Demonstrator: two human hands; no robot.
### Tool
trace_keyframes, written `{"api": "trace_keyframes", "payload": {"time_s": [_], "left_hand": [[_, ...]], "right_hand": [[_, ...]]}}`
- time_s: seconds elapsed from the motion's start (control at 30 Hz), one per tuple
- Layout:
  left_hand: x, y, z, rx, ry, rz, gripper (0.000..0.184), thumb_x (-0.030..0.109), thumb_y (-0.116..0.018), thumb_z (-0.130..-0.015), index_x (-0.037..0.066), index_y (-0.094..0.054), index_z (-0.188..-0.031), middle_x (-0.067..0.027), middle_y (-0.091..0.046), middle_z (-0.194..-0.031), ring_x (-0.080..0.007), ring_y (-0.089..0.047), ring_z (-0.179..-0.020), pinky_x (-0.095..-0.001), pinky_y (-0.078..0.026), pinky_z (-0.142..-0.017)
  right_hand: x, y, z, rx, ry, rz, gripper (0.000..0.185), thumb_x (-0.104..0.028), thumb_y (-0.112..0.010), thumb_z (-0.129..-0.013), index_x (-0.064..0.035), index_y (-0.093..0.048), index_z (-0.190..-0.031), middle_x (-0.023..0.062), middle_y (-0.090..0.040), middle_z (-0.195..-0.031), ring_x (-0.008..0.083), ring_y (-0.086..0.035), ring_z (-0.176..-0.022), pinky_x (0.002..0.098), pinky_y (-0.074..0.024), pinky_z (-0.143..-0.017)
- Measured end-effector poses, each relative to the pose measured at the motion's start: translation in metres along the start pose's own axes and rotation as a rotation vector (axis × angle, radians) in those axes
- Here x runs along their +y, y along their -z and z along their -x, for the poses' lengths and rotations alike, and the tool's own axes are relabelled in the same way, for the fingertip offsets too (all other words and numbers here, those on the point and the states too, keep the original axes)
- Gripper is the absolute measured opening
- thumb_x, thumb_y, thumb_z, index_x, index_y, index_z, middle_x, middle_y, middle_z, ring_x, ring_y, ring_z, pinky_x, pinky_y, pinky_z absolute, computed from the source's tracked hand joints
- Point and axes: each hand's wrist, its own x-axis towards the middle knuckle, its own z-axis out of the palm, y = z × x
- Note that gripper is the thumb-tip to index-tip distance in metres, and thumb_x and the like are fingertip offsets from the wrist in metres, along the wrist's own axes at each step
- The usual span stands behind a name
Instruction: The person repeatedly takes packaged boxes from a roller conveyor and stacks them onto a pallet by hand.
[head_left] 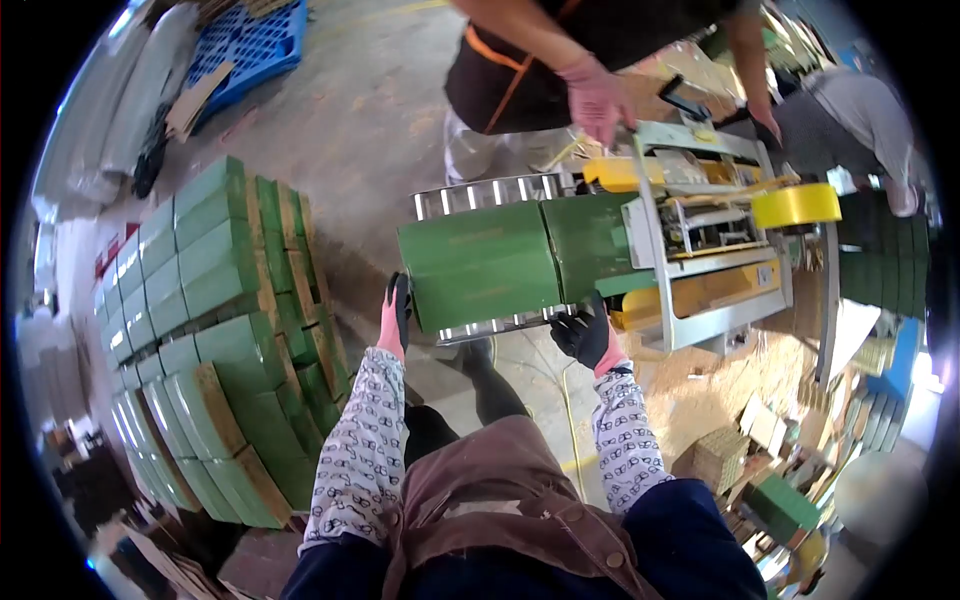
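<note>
Green box (482,265) sits on the roller conveyor in front of you, between your two hands, its broad top face up. Your left hand (396,308), in a black and pink glove, lies along the box's left end, the fingers straight and extended, flat to that end and not wrapped round it. Your right hand (586,336), gloved the same way, is at the near edge of the conveyor, close to the box's right corner; its fingers are spread and partly bent, and whether their tips touch the box you cannot tell from this view. Patterned sleeves (350,440) cover both your forearms, and a brown apron (500,480) spreads below them.

Silver rollers (497,190) show along the far and near sides of the box. Against its right end stands a second green box (592,240), partly inside the machine frame (655,235). A yellow side piece (700,292) runs along the machine's near side, and a roll of yellow tape (797,206) is mounted farther right.

Across from you, a co-worker's pink-gloved hand (598,100) hangs beside the frame's far corner. Another person (865,115) in grey bends beyond the machine. To your left rises a stack of green boxes (215,260), with a blue pallet (250,50) on the floor behind it.
</note>
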Motion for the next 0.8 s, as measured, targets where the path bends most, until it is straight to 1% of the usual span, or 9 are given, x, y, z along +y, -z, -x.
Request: {"api": "trace_keyframes", "payload": {"time_s": [0.13, 0.23, 0.27, 0.33, 0.5, 0.57, 0.67, 0.7, 0.8], "left_hand": [[0.024, 0.020, -0.006, 0.004, 0.076, 0.095, 0.037, 0.026, -0.058, -0.087, 0.004, -0.052, -0.116, -0.0053, -0.062, -0.098, -0.0146, -0.062, -0.079, -0.0265, -0.051, -0.065], [0.034, 0.035, 0.004, -0.117, 0.035, 0.077, 0.038, 0.022, -0.063, -0.082, -0.001, -0.055, -0.111, -0.0088, -0.063, -0.092, -0.0187, -0.062, -0.079, -0.0291, -0.051, -0.071], [0.023, 0.040, -0.011, -0.055, -0.077, -0.195, 0.042, 0.024, -0.065, -0.080, -0.002, -0.054, -0.112, -0.0091, -0.062, -0.095, -0.0177, -0.061, -0.080, -0.0284, -0.051, -0.071], [0.013, 0.034, -0.009, 0.052, -0.312, -0.070, 0.058, 0.027, -0.072, -0.074, 0.000, -0.050, -0.120, -0.0124, -0.059, -0.105, -0.0184, -0.058, -0.091, -0.0305, -0.048, -0.079], [0.029, 0.090, 0.074, 0.113, -0.210, 0.025, 0.077, 0.034, -0.075, -0.070, -0.003, -0.041, -0.128, -0.0164, -0.054, -0.118, -0.0216, -0.055, -0.103, -0.0308, -0.045, -0.086], [0.013, 0.144, 0.151, 0.295, -0.144, 0.159, 0.085, 0.037, -0.075, -0.069, -0.005, -0.035, -0.132, -0.0192, -0.051, -0.122, -0.0218, -0.054, -0.106, -0.0312, -0.045, -0.089], [-0.057, 0.242, 0.249, 0.266, 0.087, 0.444, 0.052, 0.024, -0.064, -0.083, -0.002, -0.044, -0.123, -0.0112, -0.057, -0.111, -0.0151, -0.058, -0.094, -0.0277, -0.049, -0.079], [-0.075, 0.258, 0.287, 0.409, -0.155, 0.623, 0.051, 0.022, -0.067, -0.081, 0.002, -0.046, -0.122, -0.0091, -0.061, -0.098, -0.0158, -0.061, -0.083, -0.0283, -0.052, -0.073], [-0.123, 0.297, 0.360, 0.720, -0.196, 0.998, 0.043, 0.017, -0.062, -0.083, 0.003, -0.047, -0.121, -0.0083, -0.057, -0.108, -0.0173, -0.058, -0.094, -0.0308, -0.051, -0.078]], "right_hand": [[0.017, -0.002, -0.065, -0.200, 0.173, -0.134, 0.041, -0.040, -0.066, -0.078, -0.0107, -0.054, -0.104, 0.0084, -0.055, -0.107, 0.0293, -0.054, -0.098, 0.0424, -0.0446, -0.088], [0.036, -0.042, -0.042, -0.240, 0.120, -0.087, 0.042, -0.036, -0.064, -0.079, -0.0128, -0.056, -0.113, 0.0057, -0.056, -0.117, 0.0263, -0.050, -0.106, 0.0412, -0.0361, -0.098], [0.045, -0.037, -0.061, -0.438, 0.298, 0.007, 0.044, -0.038, -0.063, -0.080, -0.0102, -0.057, -0.113, 0.0065, -0.058, -0.115, 0.0256, -0.051, -0.107, 0.0400, -0.0361, -0.098], [0.051, -0.040, -0.061, -0.431, 0.305, 0.104, 0.042, -0.040, -0.062, -0.081, -0.0095, -0.059, -0.109, 0.0063, -0.061, -0.108, 0.0242, -0.053, -0.103, 0.0389, -0.0395, -0.095], [0.072, -0.024, -0.050, -0.277, 0.487, 0.529, 0.039, -0.032, -0.058, -0.086, -0.0087, -0.054, -0.116, 0.0060, -0.057, -0.107, 0.0224, -0.053, -0.096, 0.0370, -0.0433, -0.087], [0.143, -0.053, -0.014, -0.241, 0.337, 0.412, 0.037, -0.031, -0.058, -0.085, -0.0094, -0.054, -0.116, 0.0056, -0.058, -0.105, 0.0229, -0.053, -0.095, 0.0367, -0.0434, -0.087], [0.220, -0.063, -0.006, -0.280, 0.101, 0.513, 0.029, -0.026, -0.062, -0.082, -0.0099, -0.060, -0.106, 0.0048, -0.058, -0.105, 0.0228, -0.051, -0.099, 0.0375, -0.0413, -0.090], [0.249, -0.070, -0.013, -0.302, -0.001, 0.583, 0.020, -0.025, -0.061, -0.083, -0.0114, -0.061, -0.098, 0.0045, -0.060, -0.099, 0.0211, -0.054, -0.092, 0.0347, -0.0440, -0.086], [0.354, -0.113, -0.020, -0.411, -0.059, 0.777, 0.026, -0.018, -0.058, -0.084, -0.0121, -0.061, -0.109, 0.0036, -0.063, -0.102, 0.0181, -0.059, -0.090, 0.0320, -0.0477, -0.078]]}}
